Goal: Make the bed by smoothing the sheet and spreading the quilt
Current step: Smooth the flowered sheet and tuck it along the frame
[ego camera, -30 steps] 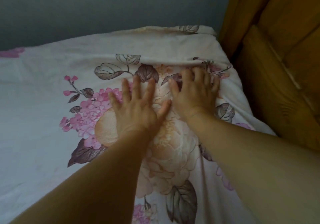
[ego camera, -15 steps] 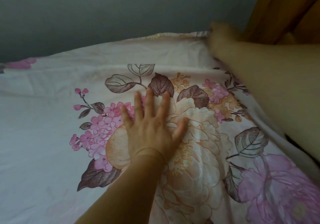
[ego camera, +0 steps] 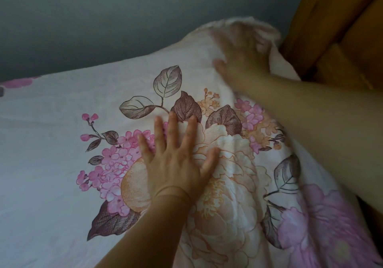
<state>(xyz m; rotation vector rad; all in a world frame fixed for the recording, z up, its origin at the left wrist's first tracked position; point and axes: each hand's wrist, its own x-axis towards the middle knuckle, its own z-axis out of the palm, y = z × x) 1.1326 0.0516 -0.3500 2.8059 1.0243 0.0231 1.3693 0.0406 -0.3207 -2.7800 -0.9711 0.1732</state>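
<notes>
**Both hands flat on the floral quilt near the head of the bed**

Spread over the bed, a pale quilt [ego camera: 62, 164] printed with pink blossom clusters, brown leaves and a large peach flower; cloth reaching from the near edge up to the far corner beside the wooden headboard [ego camera: 342, 39]. Behind the far edge, a plain grey wall [ego camera: 103, 19].

Left hand [ego camera: 176, 164] pressed palm-down on the quilt, fingers straight and fanned wide, thumb out to the right, lying across the peach flower and the edge of the pink blossoms. Fingertips pointing toward the far edge, just short of the brown leaves. Nothing gripped, only flat contact with the cloth. Thin crease lines at the wrist; bare forearm running back to the near edge.

Right hand [ego camera: 242, 56] far up at the corner next to the headboard, blurred, fingers spread and resting on the raised, bunched end of the quilt. Hard to say for sure through the blur, but apparently flat on the cloth rather than pinching it. Right forearm slanting across the right side of the bed, above the printed flowers there.

Hands well apart, left nearer, right farther and closer to the headboard.
</notes>
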